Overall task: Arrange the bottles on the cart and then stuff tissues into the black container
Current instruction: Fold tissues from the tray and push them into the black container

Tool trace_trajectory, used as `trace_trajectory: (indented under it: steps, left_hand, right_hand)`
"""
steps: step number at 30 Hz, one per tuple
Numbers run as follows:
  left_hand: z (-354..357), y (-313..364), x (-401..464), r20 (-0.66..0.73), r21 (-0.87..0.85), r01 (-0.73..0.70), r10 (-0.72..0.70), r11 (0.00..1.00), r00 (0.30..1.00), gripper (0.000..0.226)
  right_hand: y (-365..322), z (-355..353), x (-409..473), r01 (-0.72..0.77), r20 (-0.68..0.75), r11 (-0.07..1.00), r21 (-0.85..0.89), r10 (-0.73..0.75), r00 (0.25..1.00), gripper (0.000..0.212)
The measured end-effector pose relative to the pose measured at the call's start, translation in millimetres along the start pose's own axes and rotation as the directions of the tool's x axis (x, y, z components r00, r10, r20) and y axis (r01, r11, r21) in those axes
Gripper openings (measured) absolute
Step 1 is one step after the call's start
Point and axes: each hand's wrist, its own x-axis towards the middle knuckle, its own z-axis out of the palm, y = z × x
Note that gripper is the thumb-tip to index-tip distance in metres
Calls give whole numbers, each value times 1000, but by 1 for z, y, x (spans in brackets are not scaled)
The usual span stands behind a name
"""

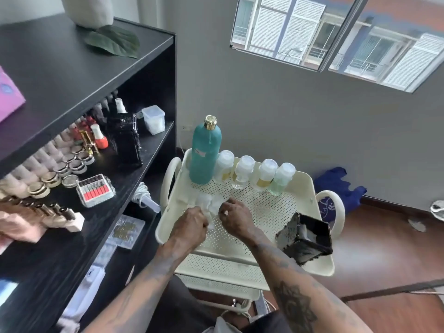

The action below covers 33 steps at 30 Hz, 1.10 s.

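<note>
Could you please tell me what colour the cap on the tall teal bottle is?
Shiny gold, best seen in the head view: the gold cap tops the tall teal bottle.

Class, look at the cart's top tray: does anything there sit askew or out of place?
Yes. The black container is tipped on its side at the tray's right front corner, with white tissue showing in its opening, while the bottles stand upright in a row.

grey wall [264,111], window [336,32], black shelf [72,75]

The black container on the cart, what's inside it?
White tissue shows inside the black container, which lies tipped on the cart. Its walls hide how full it is.
</note>
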Motion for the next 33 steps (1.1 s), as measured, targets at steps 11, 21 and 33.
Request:
trace_trajectory:
  steps: [11, 21, 33]
  left_hand:
    - [-3, -3, -3, -51, 31, -57, 58, 998, 997, 17]
    - [-7, 2, -7, -177, 152, -151, 177, 977, 968, 14]
    - [1, 9, -5, -79, 45, -116, 119, 992, 990, 18]
  right_hand:
    - [14, -60, -26, -186, 111, 548, 816, 167, 980, 11]
    - [65, -206, -131, -135, -282, 909, 395, 260, 924, 11]
    - [71, -149, -92, -555, 51, 827, -88, 560, 827, 7]
